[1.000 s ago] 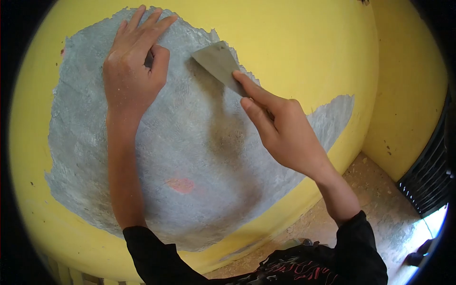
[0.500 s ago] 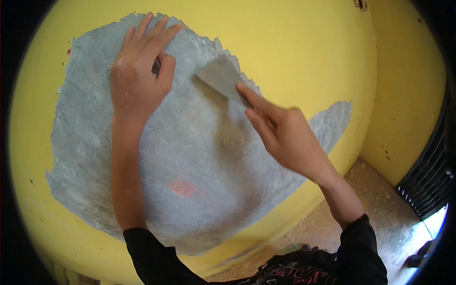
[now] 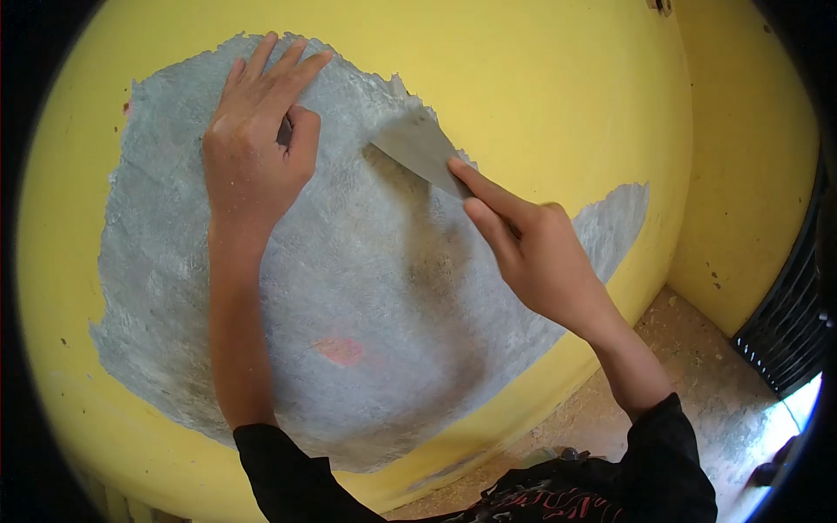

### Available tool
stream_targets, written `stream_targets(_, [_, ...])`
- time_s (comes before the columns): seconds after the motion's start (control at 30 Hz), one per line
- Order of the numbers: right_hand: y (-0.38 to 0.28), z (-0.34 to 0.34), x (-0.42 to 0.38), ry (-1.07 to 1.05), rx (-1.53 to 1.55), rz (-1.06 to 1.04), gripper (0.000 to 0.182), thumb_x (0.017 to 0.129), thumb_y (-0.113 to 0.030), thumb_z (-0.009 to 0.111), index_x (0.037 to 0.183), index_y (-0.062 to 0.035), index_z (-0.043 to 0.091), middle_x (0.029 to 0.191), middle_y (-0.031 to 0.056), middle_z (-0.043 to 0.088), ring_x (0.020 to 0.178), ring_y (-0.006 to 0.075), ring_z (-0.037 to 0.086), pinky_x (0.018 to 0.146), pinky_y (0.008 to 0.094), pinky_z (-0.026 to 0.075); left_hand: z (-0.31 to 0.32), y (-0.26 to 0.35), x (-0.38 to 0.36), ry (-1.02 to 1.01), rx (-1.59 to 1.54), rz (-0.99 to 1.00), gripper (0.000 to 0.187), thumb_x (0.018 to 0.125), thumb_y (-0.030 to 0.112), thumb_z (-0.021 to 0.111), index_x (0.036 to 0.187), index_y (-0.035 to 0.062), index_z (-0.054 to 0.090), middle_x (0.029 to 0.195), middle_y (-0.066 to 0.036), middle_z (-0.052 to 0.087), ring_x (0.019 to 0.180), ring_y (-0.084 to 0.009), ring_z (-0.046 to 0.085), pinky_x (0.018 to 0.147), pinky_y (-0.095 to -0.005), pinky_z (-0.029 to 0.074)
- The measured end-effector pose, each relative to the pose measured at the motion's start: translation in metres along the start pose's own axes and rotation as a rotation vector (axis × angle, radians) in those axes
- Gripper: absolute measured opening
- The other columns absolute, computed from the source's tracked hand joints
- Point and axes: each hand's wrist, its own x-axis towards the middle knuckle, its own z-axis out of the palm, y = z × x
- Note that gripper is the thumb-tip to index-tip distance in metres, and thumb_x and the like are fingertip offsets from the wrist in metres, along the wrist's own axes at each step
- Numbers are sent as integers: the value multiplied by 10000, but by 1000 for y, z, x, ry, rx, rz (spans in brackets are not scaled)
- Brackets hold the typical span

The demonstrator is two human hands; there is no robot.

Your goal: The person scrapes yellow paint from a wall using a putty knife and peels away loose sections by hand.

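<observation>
My right hand [image 3: 554,266] grips a putty knife [image 3: 420,146], its thumb and index finger near the base of the blade. The wide grey blade points up and to the left, over the grey bare patch [image 3: 349,261] of the wall, close to the ragged paint edge at the upper right. My left hand [image 3: 257,139] lies on the upper left of that patch with its fingers spread upward and its thumb bent in. A dark gap shows between thumb and palm. The putty knife's handle is hidden inside my right hand.
Yellow paint [image 3: 558,87] surrounds the patch, which has a small pinkish spot [image 3: 338,350] low down. At right the wall meets a corner above a dusty floor [image 3: 697,349]. A black slatted object [image 3: 789,322] stands at the far right.
The putty knife and my right hand have shifted slightly right and down along the paint edge. My left hand stays in place on the wall.
</observation>
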Motion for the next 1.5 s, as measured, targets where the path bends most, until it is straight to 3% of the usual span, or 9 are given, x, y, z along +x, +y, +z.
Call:
stream_targets(0.57, [-9, -12, 9, -44, 78, 45, 322, 951, -209, 503, 1236, -83, 582, 550, 185, 528, 444, 284, 494, 508, 374, 411, 0, -1, 0, 12, -8, -3, 415, 752, 2, 532, 1121, 135, 669, 1167, -93, 642, 1186, -301, 543, 1023, -475, 390])
stream_targets(1.07, [-3, -12, 13, -49, 31, -2, 323, 944, -204, 511, 1227, -64, 581, 576, 190, 550, 483, 306, 546, 524, 375, 428, 1, -1, 1, 18, -9, -10, 416, 763, 9, 520, 1127, 143, 670, 1180, -81, 638, 1193, -301, 537, 1027, -474, 388])
stream_targets(1.17, [-3, -11, 12, 37, 136, -137, 313, 941, -196, 513, 1213, -58, 588, 559, 184, 543, 481, 305, 546, 524, 376, 432, 2, -2, -1, 10, 11, -5, 416, 762, 8, 522, 1127, 144, 670, 1181, -81, 637, 1193, -300, 538, 1023, -476, 390])
stream_targets(1.23, [-14, -17, 18, -65, 44, 44, 310, 942, -187, 508, 1213, -58, 587, 559, 187, 548, 495, 318, 554, 533, 389, 443, 2, -2, -1, 16, -1, 7, 416, 761, 9, 524, 1127, 142, 669, 1178, -84, 639, 1190, -303, 540, 1020, -479, 392])
stream_targets(1.37, [-8, -10, 12, -60, 8, 13, 311, 942, -183, 503, 1217, -62, 583, 568, 191, 561, 500, 334, 557, 539, 407, 451, 0, -1, 0, 12, -3, 1, 414, 759, 8, 525, 1123, 139, 670, 1176, -88, 639, 1188, -304, 541, 1017, -481, 394])
stream_targets(1.43, [-2, -10, 13, 18, 36, -112, 316, 942, -193, 504, 1222, -68, 581, 570, 194, 563, 500, 348, 557, 535, 420, 449, 2, 1, 0, 15, -4, -4, 413, 759, 8, 522, 1122, 139, 669, 1174, -89, 640, 1183, -306, 545, 1016, -481, 395])
stream_targets(1.5, [-10, -12, 16, -2, 28, -59, 318, 942, -198, 504, 1221, -68, 581, 567, 192, 563, 497, 350, 556, 532, 421, 449, 2, 2, 0, 10, -11, -4, 411, 760, 10, 520, 1121, 138, 669, 1172, -89, 641, 1182, -306, 546, 1017, -481, 395])
